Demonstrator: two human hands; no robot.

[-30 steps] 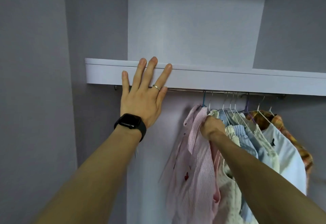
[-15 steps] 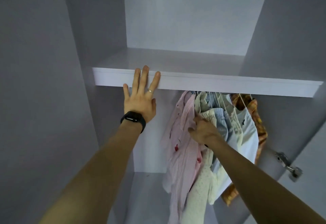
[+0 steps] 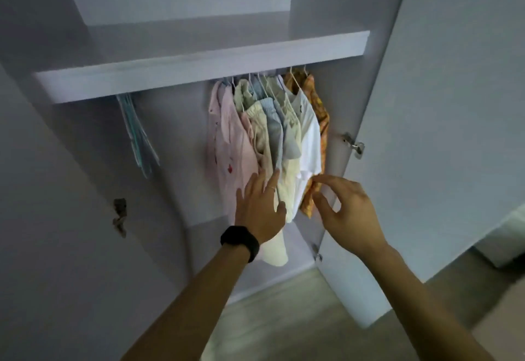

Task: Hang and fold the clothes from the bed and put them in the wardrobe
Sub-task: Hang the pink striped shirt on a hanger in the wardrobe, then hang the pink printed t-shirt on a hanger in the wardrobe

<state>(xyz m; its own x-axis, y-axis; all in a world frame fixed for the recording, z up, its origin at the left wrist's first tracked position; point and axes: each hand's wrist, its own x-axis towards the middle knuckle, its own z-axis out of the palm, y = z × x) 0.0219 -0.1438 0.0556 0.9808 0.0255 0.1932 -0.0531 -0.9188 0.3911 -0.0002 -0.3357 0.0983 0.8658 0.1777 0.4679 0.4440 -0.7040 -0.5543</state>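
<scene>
Plainly, the clothes [image 3: 272, 127] are hung in the wardrobe [image 3: 176, 139], bunched close together at the right end under the shelf [image 3: 199, 65]. The hooks of their hangers are mostly hidden by the shelf edge. The left hand [image 3: 260, 207] is laid flat against the lower part of the pink shirt [image 3: 230, 139] and the cream garment [image 3: 289, 178]. Its fingers [image 3: 272, 181] are straight and slightly spread, and nothing is gripped. The right hand [image 3: 349, 213] is held at the hem of the orange shirt [image 3: 319, 110]. Its forefinger touches the cloth and the thumb is kept apart below, so no pinch is closed.

Several things could go wrong from here:

- **A dropped garment:** if the bundle is pushed sideways or upward too hard, a hook could be lifted off its rail and a garment dropped to the wardrobe floor.
- **Caught cloth:** the orange shirt hangs just beside the door [image 3: 454, 105] and near the hinge [image 3: 353, 144]. Its hem could be caught if the door is swung shut while the cloth sticks out.
- **Creasing:** creases are likely where the garments are packed so tightly, although the spare hangers [image 3: 136, 130] are well apart at the left and room is left between.

Whether more clothes wait on the bed cannot be told, as the bed is not shown.
</scene>
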